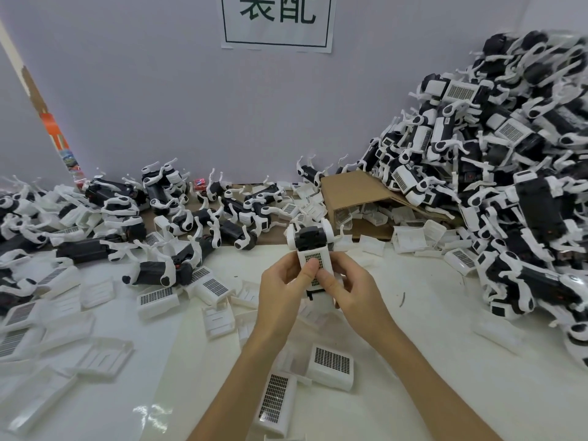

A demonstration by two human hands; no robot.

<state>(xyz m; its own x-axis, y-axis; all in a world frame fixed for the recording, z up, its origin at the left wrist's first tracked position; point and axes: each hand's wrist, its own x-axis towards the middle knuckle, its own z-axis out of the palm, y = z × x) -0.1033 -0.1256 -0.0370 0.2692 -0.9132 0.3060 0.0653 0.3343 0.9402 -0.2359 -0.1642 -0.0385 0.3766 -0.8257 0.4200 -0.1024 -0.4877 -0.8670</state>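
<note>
- The bottom end of the toy robot dog (311, 240) is hidden behind the hands.
- The left hand (281, 288) and right hand (350, 292) are close together. Both grip the toy, with thumbs pressing on its white grille cover (313, 261).
- The toy is held up over the middle of the bench (445, 313).
- Its long side runs up and down, and its black end points up toward the wall.
- The big pile of toys (509, 186) on the right is cut off at the edge.

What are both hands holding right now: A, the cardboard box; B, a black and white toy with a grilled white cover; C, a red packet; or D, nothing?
B: the left hand and right hand both grip the black and white toy, thumbs pressed on its grilled white cover.
</note>
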